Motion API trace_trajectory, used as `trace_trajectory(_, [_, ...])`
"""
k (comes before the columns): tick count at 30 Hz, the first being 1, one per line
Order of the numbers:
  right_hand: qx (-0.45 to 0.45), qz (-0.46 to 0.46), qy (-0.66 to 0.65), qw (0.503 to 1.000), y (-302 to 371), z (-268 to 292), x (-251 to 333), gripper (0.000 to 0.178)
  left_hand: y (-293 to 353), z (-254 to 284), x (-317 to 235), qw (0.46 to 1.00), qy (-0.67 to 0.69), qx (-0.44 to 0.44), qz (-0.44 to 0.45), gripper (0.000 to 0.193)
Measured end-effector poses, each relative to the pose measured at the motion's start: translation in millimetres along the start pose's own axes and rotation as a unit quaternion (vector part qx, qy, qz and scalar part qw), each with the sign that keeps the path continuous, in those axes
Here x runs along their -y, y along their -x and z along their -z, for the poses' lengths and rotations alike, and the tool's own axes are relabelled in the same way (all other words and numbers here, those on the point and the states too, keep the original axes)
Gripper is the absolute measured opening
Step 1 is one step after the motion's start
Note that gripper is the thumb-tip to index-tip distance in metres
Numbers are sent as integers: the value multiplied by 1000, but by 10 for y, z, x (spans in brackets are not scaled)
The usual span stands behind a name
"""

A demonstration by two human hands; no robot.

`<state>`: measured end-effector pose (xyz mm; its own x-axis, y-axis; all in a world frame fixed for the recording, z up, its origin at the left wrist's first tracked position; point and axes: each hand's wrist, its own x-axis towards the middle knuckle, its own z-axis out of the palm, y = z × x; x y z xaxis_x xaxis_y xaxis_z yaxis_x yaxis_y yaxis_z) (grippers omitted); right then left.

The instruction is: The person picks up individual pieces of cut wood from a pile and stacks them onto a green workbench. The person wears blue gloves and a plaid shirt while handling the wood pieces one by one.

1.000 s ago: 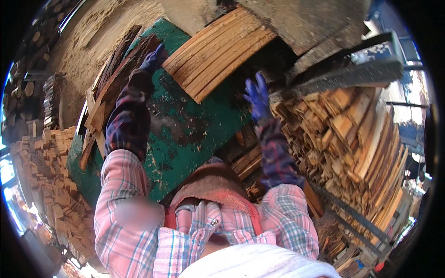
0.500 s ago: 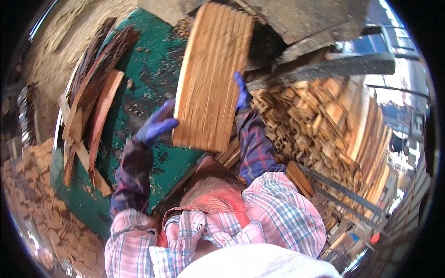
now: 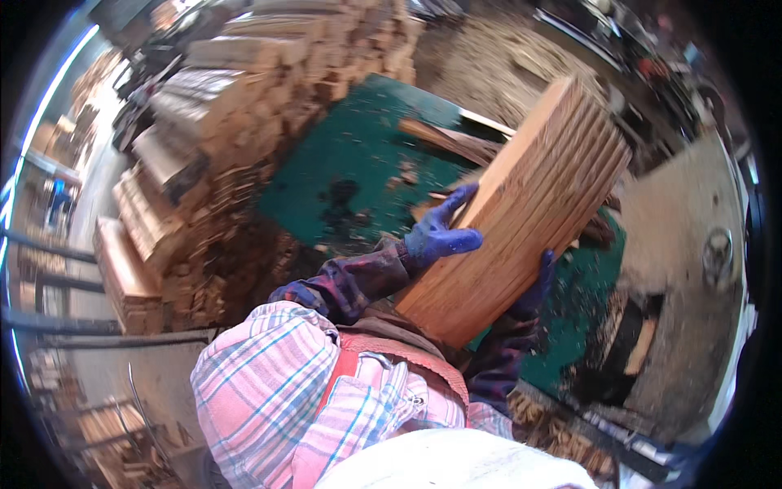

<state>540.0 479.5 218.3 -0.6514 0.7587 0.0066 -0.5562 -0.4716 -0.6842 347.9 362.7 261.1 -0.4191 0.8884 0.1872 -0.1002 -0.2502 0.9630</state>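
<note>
1. The step in hand looks like carrying: the left hand (image 3: 444, 234) and the right hand (image 3: 533, 285), both in blue gloves, grasp a stack of boards (image 3: 533, 204) between them. The left grips its left side; the right, partly hidden, holds the right side nearer the body.
2. The next move probably calls for even pressure from both sides, so the layers do not slide apart.
3. The stack slants, its long axis running from a near end just before the plaid shirt (image 3: 277, 391) to a far end ahead and right of the grip. Its seams run lengthwise.
4. Beyond the grip, on the green table (image 3: 342, 171), lie rough strips (image 3: 456, 143); piled timber (image 3: 269, 90) stands farther left.
</note>
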Motion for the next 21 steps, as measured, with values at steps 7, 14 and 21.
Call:
trace_trajectory(7, [358, 379, 464, 717, -1865, -3314, -452, 38, 315, 2138, -1706, 928, 69, -246, -272, 65])
trace_trajectory(14, [336, 437, 536, 639, -1930, -4434, -565, 38, -792, 4337, -2254, 813, -322, -406, -265, 43])
trace_trajectory(21, [-114, 275, 581, 758, -272, -1048, 117, 29, -1585, 3297, -61, 945, -253, -194, -77, 37])
